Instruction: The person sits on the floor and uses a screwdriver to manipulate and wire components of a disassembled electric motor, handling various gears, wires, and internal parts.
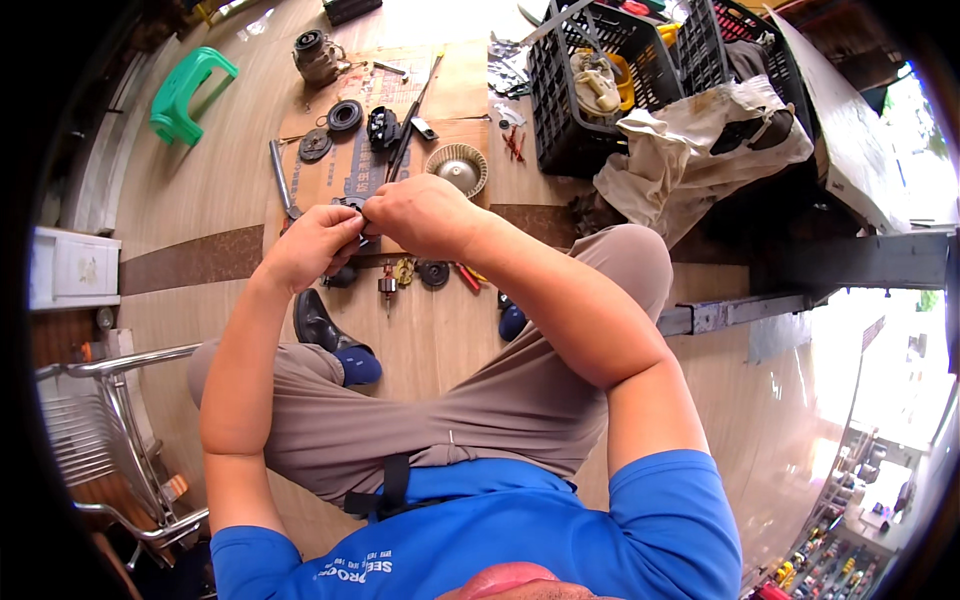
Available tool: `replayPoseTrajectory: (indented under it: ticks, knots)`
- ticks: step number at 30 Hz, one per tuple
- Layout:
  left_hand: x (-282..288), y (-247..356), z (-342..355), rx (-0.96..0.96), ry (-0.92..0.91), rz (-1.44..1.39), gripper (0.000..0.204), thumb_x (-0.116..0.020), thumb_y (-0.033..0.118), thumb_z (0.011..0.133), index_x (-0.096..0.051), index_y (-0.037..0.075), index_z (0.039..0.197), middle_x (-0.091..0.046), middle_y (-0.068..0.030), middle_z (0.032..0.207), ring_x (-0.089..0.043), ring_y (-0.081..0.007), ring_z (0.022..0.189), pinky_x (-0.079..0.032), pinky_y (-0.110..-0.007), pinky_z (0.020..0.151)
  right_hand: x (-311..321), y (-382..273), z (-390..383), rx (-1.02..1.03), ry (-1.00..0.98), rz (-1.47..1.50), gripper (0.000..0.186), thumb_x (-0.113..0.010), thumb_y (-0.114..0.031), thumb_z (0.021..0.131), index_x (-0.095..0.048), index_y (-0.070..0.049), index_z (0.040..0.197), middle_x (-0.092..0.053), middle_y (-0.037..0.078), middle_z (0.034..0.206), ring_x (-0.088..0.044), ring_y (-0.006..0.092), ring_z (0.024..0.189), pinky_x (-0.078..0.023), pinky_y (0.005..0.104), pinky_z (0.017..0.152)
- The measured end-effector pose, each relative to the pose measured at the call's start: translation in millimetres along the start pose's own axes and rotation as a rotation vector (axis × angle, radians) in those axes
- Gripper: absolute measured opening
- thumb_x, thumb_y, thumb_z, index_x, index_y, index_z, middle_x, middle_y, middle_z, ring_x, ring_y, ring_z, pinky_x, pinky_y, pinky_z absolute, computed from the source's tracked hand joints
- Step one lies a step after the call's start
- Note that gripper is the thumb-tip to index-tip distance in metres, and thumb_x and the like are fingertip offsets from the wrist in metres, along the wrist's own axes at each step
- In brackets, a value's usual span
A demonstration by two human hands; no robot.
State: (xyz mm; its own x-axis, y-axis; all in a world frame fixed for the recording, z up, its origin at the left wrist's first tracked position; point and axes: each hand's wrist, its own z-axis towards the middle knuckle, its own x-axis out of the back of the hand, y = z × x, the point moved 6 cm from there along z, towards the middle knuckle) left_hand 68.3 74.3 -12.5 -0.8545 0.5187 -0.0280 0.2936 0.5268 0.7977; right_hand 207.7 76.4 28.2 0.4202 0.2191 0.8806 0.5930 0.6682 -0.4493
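My left hand (322, 240) and my right hand (425, 213) meet over the near edge of a cardboard sheet (300, 118). Their fingertips are pinched around a small dark part (352, 204), mostly hidden by the fingers, so its kind cannot be made out. Just beyond the right hand lie a whitish blower wheel (458, 168) and a black motor-like housing (382, 128). A long metal-handled tool (281, 170) rests beyond the left hand. Nearer me are an armature with copper windings (387, 285), a round black part (434, 273) and a red-handled tool (468, 277).
A compressor-like metal unit (318, 58), a black ring pulley (345, 115) and a round disc (315, 146) lie farther off. Black crates (560, 140) with a dirty cloth (660, 150) stand right. A green stool (180, 95) is far left; a metal-framed chair (125, 400) stands left.
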Motion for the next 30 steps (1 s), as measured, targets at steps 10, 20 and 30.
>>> replayPoseTrajectory:
  ticks: [10,20,30]
  knots:
    - [-10.5,30.8,-27.3,-0.588,0.166,0.757,0.016,-0.059,0.006,0.088,-0.064,-0.001,0.102,-0.064,-0.0199,0.085,-0.060,-0.0342,0.078,-0.047,-0.038,0.072,16.5,14.4,-1.4,-0.007,0.006,0.144,0.012,-0.061,-0.018,0.083,-0.067,-0.007,0.081,-0.066,0.016,0.081,-0.064,0.0340,0.082,-0.049,0.0441,0.073]
    - [-18.6,39.7,-22.1,-0.543,0.032,0.609,0.013,-0.058,0.007,0.091,-0.065,0.000,0.100,-0.066,-0.0103,0.079,-0.061,-0.0221,0.070,-0.048,-0.031,0.065,38.0,17.5,-12.9,-0.034,0.023,0.312,0.018,-0.065,-0.021,0.086,-0.067,-0.004,0.090,-0.062,0.018,0.076,-0.061,0.0360,0.073,-0.047,0.0413,0.064]
    - [35.4,10.5,-9.4,-0.125,0.093,0.136,0.025,-0.047,0.017,0.101,-0.063,0.000,0.107,-0.061,-0.0018,0.075,-0.057,-0.0095,0.061,-0.048,-0.022,0.055,54.8,33.5,-18.0,-0.078,0.112,0.147,0.011,-0.065,-0.013,0.084,-0.064,-0.003,0.089,-0.060,0.017,0.076,-0.058,0.0354,0.071,-0.047,0.0380,0.064]
